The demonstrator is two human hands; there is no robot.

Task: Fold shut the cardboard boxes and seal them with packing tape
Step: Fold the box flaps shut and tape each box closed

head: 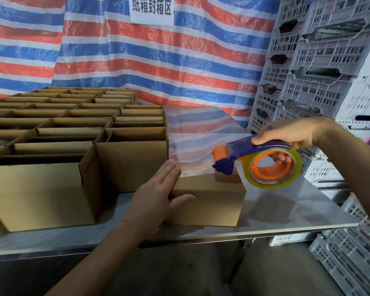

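A small closed cardboard box (209, 201) lies on the steel table (286, 214) in front of me. My left hand (158, 191) presses flat on the box's left end, fingers straight on top and thumb on the front face. My right hand (291, 135) grips a blue and orange tape dispenser (263, 163) with a roll of clear tape, fingers through the roll's core. The dispenser's nose sits at the box's top right, and a strip of clear tape (197, 169) lies along the top towards my left hand.
Several open cardboard boxes (73, 129) stand in rows across the table's left half. Stacked grey plastic crates (320, 67) rise at the right, with more below the table's right edge. A striped tarp (158, 60) hangs behind.
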